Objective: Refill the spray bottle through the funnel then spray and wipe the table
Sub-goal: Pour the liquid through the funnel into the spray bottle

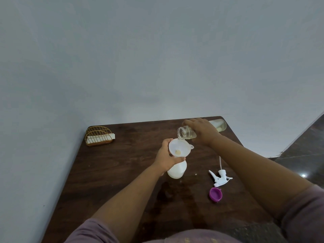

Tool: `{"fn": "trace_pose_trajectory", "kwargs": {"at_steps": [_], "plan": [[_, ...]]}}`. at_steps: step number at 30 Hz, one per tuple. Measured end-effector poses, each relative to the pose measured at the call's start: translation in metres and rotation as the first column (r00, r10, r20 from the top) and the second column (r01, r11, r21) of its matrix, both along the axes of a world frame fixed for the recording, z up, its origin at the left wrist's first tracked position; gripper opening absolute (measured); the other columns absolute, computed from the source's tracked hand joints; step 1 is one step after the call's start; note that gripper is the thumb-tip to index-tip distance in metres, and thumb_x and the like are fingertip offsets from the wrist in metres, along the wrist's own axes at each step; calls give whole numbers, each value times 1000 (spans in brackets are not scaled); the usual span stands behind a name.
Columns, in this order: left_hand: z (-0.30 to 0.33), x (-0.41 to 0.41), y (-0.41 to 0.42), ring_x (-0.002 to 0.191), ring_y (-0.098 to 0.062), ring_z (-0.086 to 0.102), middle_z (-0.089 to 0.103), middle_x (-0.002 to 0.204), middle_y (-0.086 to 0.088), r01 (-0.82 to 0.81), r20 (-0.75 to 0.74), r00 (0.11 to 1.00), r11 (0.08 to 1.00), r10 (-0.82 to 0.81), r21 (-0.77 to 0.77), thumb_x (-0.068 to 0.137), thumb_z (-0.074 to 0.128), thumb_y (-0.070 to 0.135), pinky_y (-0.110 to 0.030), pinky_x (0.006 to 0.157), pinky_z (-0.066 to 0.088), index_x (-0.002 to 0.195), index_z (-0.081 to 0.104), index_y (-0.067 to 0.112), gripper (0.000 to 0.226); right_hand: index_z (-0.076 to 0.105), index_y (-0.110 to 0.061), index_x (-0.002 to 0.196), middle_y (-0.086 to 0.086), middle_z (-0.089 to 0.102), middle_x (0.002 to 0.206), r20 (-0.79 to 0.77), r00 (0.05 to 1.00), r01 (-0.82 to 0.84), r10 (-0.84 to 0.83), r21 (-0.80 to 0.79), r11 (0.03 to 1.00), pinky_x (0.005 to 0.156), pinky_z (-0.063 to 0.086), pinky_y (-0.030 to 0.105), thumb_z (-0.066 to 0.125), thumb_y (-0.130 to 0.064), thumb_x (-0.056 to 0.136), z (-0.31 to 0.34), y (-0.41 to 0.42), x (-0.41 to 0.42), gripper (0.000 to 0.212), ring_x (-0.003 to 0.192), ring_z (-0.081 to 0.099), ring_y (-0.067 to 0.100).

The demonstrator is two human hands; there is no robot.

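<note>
Pouring stage, head view. Right hand [201, 131] grips a clear glass bottle [186, 132], fingers curled over its middle, tipped nearly horizontal with its open mouth toward 9 o'clock; pale yellowish liquid lies in its lower side, and a thin stream falls from the lip. White translucent funnel [178, 149] sits directly beneath, its wide rim tilted toward the camera, a small tab at 3 o'clock, a yellowish pool at its throat. Left hand [166, 156] wraps the funnel's stem and the neck of the white opaque spray bottle [176, 170], which stands near the centre of the dark wooden table [114, 172]. At 4 o'clock from this bottle lies the detached white trigger sprayer [220, 178] with its dip tube, and just nearer the camera a purple cap [215, 194], open side showing. A wire napkin holder [99, 136] stands at the table's 10 o'clock corner.
</note>
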State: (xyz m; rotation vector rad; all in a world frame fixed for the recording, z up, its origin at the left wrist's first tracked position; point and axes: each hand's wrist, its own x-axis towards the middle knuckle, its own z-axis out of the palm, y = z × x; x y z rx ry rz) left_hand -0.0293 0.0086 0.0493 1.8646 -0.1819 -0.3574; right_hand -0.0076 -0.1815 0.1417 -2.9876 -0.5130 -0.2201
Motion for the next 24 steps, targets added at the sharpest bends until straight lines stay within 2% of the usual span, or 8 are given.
{"fn": "trace_pose_trajectory", "kwargs": {"at_steps": [18,24], "plan": [[1,1,-1,115,-19,52,50,128,5,5,1,1000,1000,-5,-4,66,88,24,-41,97,52,131,35,34,85,55,-20,113,-1,64,106,7,1000,-6,6,17,1000,80,39,33,71,-24,73,0,1,2,44,96,57,26],[0,1,0,113,-17,53,51,126,6,10,2,1000,1000,-10,-28,66,88,22,-36,94,52,130,35,35,84,55,-20,111,-2,64,104,11,1000,-12,11,17,1000,79,39,33,70,-22,71,-2,1,3,43,95,58,26]]}}
